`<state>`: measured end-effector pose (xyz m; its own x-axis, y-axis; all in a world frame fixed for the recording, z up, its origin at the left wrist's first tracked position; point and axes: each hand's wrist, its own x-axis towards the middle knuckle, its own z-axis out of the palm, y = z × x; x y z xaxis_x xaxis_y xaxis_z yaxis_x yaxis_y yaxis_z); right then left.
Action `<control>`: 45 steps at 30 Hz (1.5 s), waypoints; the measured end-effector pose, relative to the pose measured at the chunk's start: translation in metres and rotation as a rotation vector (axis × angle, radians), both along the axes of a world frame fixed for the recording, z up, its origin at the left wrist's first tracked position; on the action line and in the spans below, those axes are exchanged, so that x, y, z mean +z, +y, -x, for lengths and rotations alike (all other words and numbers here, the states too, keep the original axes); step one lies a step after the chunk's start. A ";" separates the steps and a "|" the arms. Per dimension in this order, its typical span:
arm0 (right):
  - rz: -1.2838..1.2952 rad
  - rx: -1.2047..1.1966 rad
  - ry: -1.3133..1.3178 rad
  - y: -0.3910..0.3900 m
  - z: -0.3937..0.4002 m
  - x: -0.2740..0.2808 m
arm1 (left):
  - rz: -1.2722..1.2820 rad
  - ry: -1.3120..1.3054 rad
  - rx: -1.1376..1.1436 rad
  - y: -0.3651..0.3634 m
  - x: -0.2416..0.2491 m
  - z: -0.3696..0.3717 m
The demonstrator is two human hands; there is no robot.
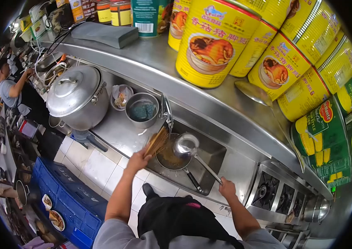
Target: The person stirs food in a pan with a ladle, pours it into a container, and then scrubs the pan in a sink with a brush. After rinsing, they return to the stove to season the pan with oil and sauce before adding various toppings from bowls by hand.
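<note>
- The left hand (139, 159) is clenched around the lower end of a brush of thin sticks (158, 140), whose bristles fan out toward the tap (166, 110).
- The right hand (227, 189) grips the end of the long handle of a metal ladle (186, 144).
- The ladle's rounded bowl is over a pan (165, 161); whether the two touch cannot be told.
- The pan sits in the sink (217, 159), its black handle slanting toward the person; brownish matter shows inside it.
- The brush is at the pan's left side, near the rim, well apart from the right hand.
- On the steel table (115, 126) left of the sink stand a pot (142, 108) with something blue-green inside, a smaller bowl (122, 96) just beside it, and a large lidded pot (76, 99).
- Above, a steel shelf (155, 52) bears yellow cans (215, 45), green cans (329, 137), a grey block (103, 34) and a long-handled spoon (252, 92).
- To the right of the sink are stove burners (264, 190).
- A blue crate (68, 197) is at lower left, near two dishes of food (56, 220).
- Another person (12, 87) stands at far left.
</note>
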<state>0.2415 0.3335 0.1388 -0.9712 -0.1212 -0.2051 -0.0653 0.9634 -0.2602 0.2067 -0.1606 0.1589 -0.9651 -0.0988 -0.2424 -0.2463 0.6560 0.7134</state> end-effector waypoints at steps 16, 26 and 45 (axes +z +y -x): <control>-0.052 -0.440 -0.061 0.084 -0.131 -0.002 | -0.069 -0.172 -0.230 0.014 0.025 0.008; 0.027 -0.605 0.105 0.132 -0.151 -0.038 | 0.186 -0.163 -0.374 0.031 -0.033 0.052; 1.472 -0.365 -0.706 -0.266 0.170 -0.017 | 0.332 -0.217 -0.363 0.103 -0.101 0.087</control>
